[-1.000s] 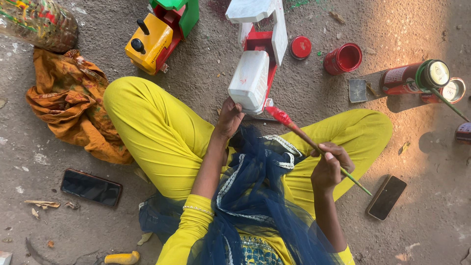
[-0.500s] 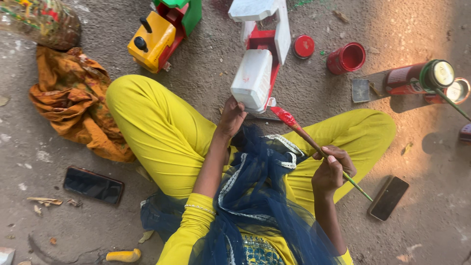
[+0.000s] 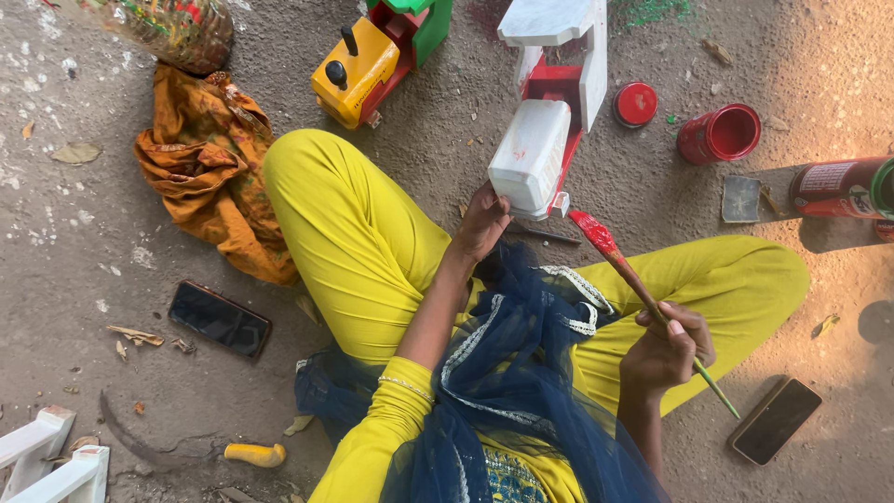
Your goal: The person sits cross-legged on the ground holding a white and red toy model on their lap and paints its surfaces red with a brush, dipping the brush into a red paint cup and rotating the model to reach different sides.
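The brush (image 3: 643,291) tip has lifted a touch since half a second ago, its red bristles now sitting just beside the lower corner of the white toy (image 3: 545,140), and the right hand (image 3: 666,352) has drifted slightly down the handle. That right hand has its fingers curled shut around the green-and-red handle, brush angled up and to the left. The left hand (image 3: 484,222) grips the near end of the toy, fingers wrapped under its edge, steadying it on the ground between the yellow knees. The toy is white with a red middle section, standing in front of the person. Off to the right, an open red paint tin (image 3: 719,133) with its lid (image 3: 636,103) beside it. A yellow toy (image 3: 365,65) waits behind, an orange cloth (image 3: 209,177) lies on the left, and there's a phone (image 3: 219,319) on each side.
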